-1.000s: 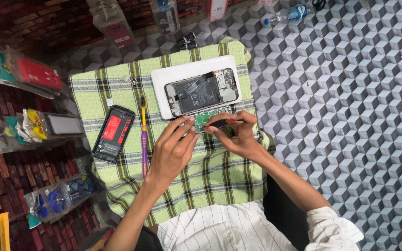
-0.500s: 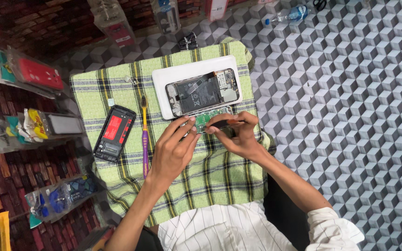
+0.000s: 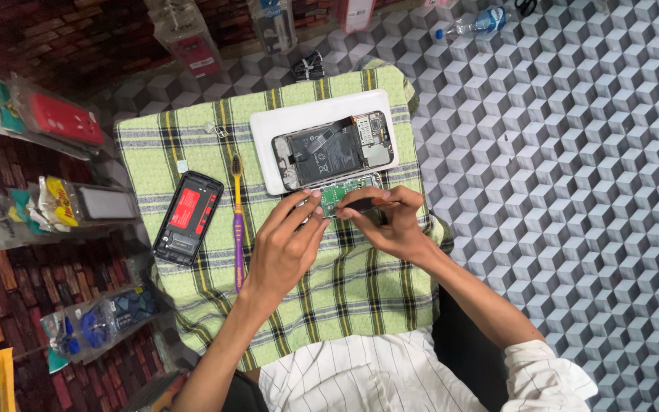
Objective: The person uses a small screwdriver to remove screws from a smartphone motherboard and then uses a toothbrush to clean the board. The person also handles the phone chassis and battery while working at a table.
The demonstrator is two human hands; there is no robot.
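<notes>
— What are we holding?

— A small green circuit board. Our left hand pinches its left end with curled fingers. Our right hand is closed around a little black thing pressed against the board's right end. We cannot tell what that black thing is.

— Where is the board?

— Just below the opened phone, near the far edge of the green checked cloth. The phone lies on a white tray, with its insides showing.

— What else is near us?

— A purple and yellow toothbrush lies to the left of our left hand. Further left is a black back cover with a red patch. Plastic packets lie on the floor past the cloth's left edge.

— What could go wrong?

— We think the board could bend or snap if we squeeze too hard. It could also slip from our fingertips and drop onto the cloth. And our right hand could bump the open phone, since it is so close.
</notes>
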